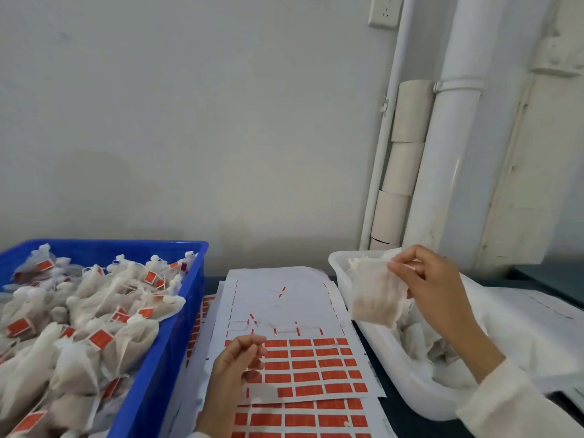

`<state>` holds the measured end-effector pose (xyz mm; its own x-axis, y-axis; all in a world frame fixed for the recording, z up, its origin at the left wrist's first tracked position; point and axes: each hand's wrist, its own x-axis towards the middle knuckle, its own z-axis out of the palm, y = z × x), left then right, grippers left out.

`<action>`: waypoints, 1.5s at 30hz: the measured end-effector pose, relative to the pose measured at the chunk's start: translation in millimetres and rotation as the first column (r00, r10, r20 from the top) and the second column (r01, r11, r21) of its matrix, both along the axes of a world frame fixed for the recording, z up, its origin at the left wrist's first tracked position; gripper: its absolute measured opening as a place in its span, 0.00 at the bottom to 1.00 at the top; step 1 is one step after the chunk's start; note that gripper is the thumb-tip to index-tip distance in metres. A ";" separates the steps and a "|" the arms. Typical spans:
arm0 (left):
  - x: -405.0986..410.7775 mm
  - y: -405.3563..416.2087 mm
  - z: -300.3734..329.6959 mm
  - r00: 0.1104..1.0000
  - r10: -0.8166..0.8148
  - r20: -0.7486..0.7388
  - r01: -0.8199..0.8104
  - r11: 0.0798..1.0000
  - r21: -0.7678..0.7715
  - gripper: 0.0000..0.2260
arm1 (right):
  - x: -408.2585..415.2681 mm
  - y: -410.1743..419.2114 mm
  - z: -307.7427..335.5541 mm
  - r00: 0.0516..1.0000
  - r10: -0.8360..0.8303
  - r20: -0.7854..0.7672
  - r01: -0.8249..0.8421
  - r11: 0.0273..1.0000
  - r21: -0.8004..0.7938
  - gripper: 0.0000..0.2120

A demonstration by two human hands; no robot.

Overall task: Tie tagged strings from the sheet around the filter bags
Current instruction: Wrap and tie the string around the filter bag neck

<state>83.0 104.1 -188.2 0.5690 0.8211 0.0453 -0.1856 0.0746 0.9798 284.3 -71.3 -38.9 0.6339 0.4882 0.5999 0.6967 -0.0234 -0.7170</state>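
1. Pale wall behind with a white drainpipe; dark worktop below, crowded with trays and paper.
2. Blue crate at left, heaped with bags already tied and tagged. White tub at right, holding loose untied bags.
3. Sheet of red tags lies between the two, upper rows stripped, a few loose strings on the bare part.
4. Right hand pinches a filter bag by its upper corner, lifted clear above the tub's near rim.
5. Left hand rests over the sheet's left edge, fingers curled, seemingly pinching at a tag; whether it holds one I cannot tell.
6. Bag looks light, limp, thin-meshed: likely to tear or spill if squeezed. Best held by the gathered top, where the string must go.
7. Bag and sheet are near each other, not touching.
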 end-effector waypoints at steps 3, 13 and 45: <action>-2.2 -6.8 4.6 0.998 -0.061 0.015 0.060 0.997 0.054 0.08 | -30.2 11.8 -17.6 0.990 0.114 -0.086 -0.119 0.992 -0.047 0.05; -2.2 -16.9 14.2 0.995 -0.089 -0.046 0.097 0.967 0.237 0.12 | -81.2 66.3 -87.8 0.947 0.215 -0.240 -0.277 0.924 -0.263 0.07; 0.9 -19.9 18.0 0.931 0.363 -0.028 -0.347 0.907 0.240 0.04 | -115.3 83.2 -133.9 0.804 0.555 -0.213 -0.593 0.775 -0.218 0.21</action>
